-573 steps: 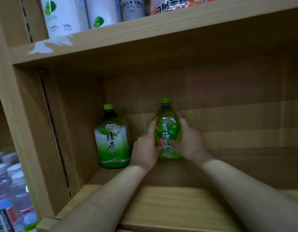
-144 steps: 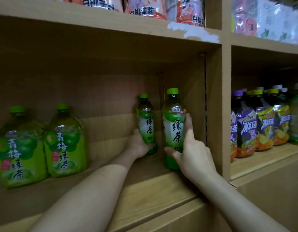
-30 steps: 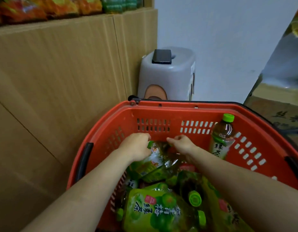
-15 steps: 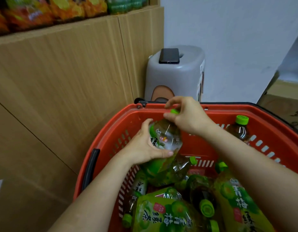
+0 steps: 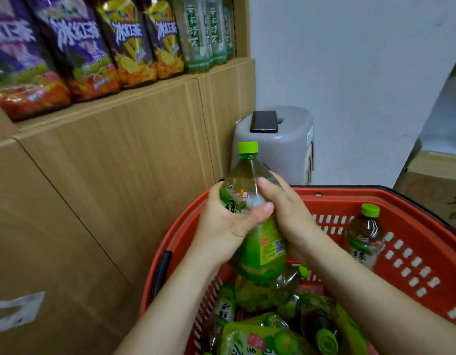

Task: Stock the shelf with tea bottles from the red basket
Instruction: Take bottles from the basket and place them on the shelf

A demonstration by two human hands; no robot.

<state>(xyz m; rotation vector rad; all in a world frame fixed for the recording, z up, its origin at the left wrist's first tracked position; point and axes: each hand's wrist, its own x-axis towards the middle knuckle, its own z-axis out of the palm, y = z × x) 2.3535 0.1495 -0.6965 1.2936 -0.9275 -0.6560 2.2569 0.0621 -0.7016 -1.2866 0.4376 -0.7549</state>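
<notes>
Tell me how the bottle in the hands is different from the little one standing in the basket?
The held bottle is bigger than the little bottle. The held bottle is gripped by the left hand and right hand over the basket; the little bottle stands inside, untouched. The held bottle's top looks clear; the little bottle's looks dark. Both have green caps.

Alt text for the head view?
Left hand and right hand grip a green-capped tea bottle roughly upright above a red basket of more bottles. Wooden shelving with drinks stands left; a phone lies on a grey stool behind.
</notes>
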